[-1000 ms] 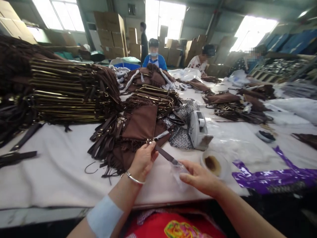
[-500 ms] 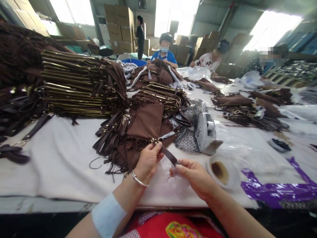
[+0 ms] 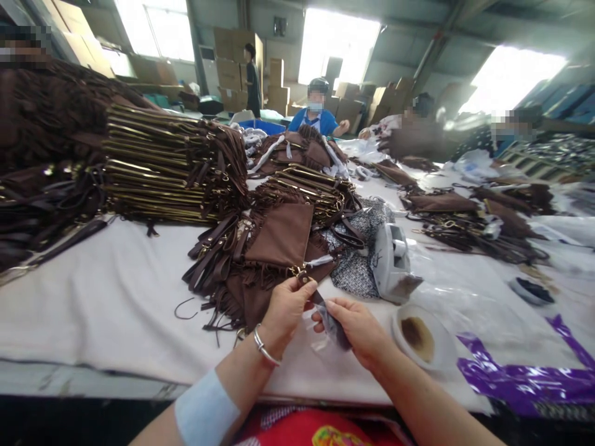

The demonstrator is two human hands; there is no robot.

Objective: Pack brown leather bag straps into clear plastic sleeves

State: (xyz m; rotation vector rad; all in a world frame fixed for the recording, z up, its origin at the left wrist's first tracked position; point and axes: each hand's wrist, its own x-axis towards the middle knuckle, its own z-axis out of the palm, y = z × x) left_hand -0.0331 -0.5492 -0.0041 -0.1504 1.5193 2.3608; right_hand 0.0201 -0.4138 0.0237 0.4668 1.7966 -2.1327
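My left hand [image 3: 286,310] is closed, pinching the metal clasp end of a dark brown strap [image 3: 320,300] that runs from a brown fringed bag [image 3: 281,235]. My right hand [image 3: 356,325] is closed too, gripping the strap lower down together with a small clear plastic sleeve [image 3: 332,328] pulled over its end. The two hands almost touch above the white table cover [image 3: 116,297]. A silver bangle sits on my left wrist and a pale patch on that forearm.
Tall stacks of brown bags with gold trim [image 3: 153,164] fill the left. A white tape dispenser [image 3: 393,260], a patterned cloth [image 3: 357,266], a shallow dish [image 3: 418,337] and purple plastic [image 3: 525,378] lie to the right. Several people work at the far end among cardboard boxes.
My right hand has slid up the strap toward my left hand, pulling the clear sleeve over the strap's end. The view has shifted slightly left.
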